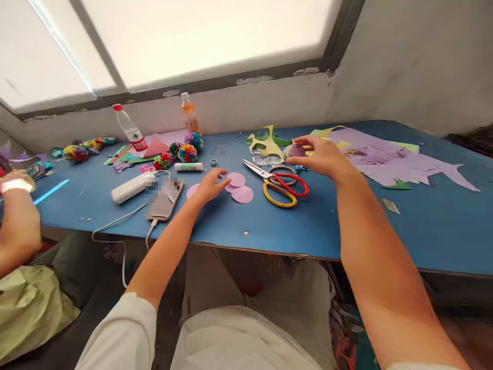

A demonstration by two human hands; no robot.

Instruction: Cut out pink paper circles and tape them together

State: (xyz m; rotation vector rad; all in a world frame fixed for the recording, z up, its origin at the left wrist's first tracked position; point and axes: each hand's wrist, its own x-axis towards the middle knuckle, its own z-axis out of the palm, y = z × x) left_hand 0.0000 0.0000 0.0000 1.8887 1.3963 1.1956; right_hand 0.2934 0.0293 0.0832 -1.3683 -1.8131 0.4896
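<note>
My left hand (pixel 211 186) is low over the blue table, its fingers slightly bent and apart, beside several pale pink paper circles (pixel 242 195). Another pink circle (pixel 193 190) lies partly hidden behind that hand. My right hand (pixel 321 156) has its thumb and fingers curved around a small round roll-like thing (pixel 288 152), pale at the rim and purplish on its side; its exact kind is unclear. Between my hands lie scissors (pixel 259 169) with one red and one yellow handle, blades parted. A grey ring (pixel 288 170), perhaps a tape roll, lies partly under the handles.
Cut purple paper (pixel 370 154) and yellow-green scraps (pixel 265 144) lie at the back right. A glue stick (pixel 188 166), phone (pixel 166 200), white power bank (pixel 131 188), paper flower balls (pixel 187 152) and two bottles (pixel 131 128) stand left. Another person's arm (pixel 19 221) is at far left.
</note>
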